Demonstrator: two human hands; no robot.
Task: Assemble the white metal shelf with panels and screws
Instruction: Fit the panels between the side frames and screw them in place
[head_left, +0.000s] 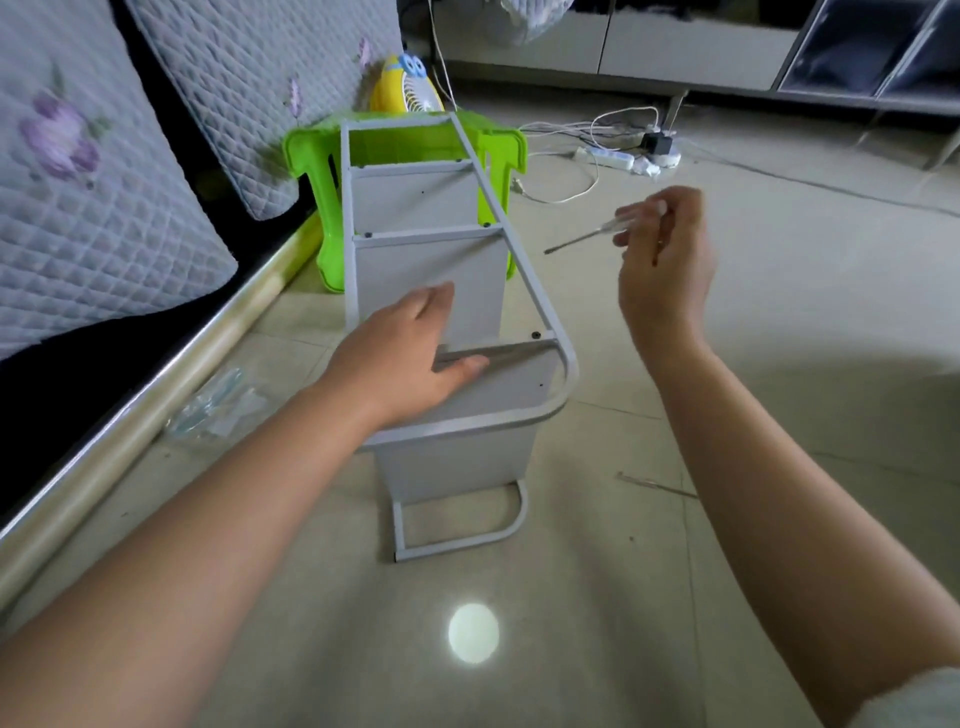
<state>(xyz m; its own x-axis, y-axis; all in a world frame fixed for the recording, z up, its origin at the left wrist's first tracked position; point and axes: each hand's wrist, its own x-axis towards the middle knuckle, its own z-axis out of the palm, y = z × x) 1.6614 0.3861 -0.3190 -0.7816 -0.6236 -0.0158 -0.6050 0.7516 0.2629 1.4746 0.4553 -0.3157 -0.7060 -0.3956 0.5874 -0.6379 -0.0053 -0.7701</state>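
Left hand (410, 358) rests flat on the white metal shelf with grey panels (441, 291), fingers straight across the near panel's edge, thumb along the panel lip; steadying, not gripping. Forearm reaches in low from the near left of the shelf.

Right hand (662, 244) raised in the air right of the shelf, well apart from it, wrist bent back, fingers pinched round the clear handle of a thin metal-shafted screwdriver (587, 236). Tip points back toward the shelf but touches nothing.

Shelf lies on its side on the pale tiled floor (727, 364), far end leaning against a lime-green plastic stool (498, 156). Dark screw heads show at the rail joints; three panels seated.

Risks, as judged:
- Light flat-hand pressure only. If the driver pushes sideways, the frame may slide on the smooth tile or shift off the stool.
- Screwdriver held far back on its handle, loosely pinched; tip could skip off a screw head and scratch the paint.
- Clear plastic bags (223, 405) lie left of the shelf; loose hardware there could scatter if the shelf is dragged.
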